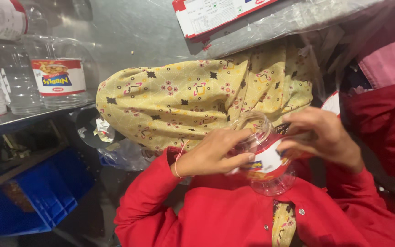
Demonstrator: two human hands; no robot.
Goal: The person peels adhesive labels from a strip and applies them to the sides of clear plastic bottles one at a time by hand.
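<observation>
I hold a clear plastic jar (264, 176) lying on its side in front of my red-sleeved chest, its open mouth pointing away from me. It has a red, white and yellow label around it. My left hand (211, 154) wraps the jar's neck side from the left. My right hand (322, 136) grips the labelled side from the right, fingertips on the label's edge. Just beyond the jar lies a mound of yellow flower-patterned cloth (193, 98).
Several empty clear jars (58, 75), some labelled, stand on a metal shelf (19, 118) at the left. A blue plastic crate (42, 196) sits below it. A printed carton (216, 16) under plastic film is at the top. Red and pink fabric (385, 114) fills the right side.
</observation>
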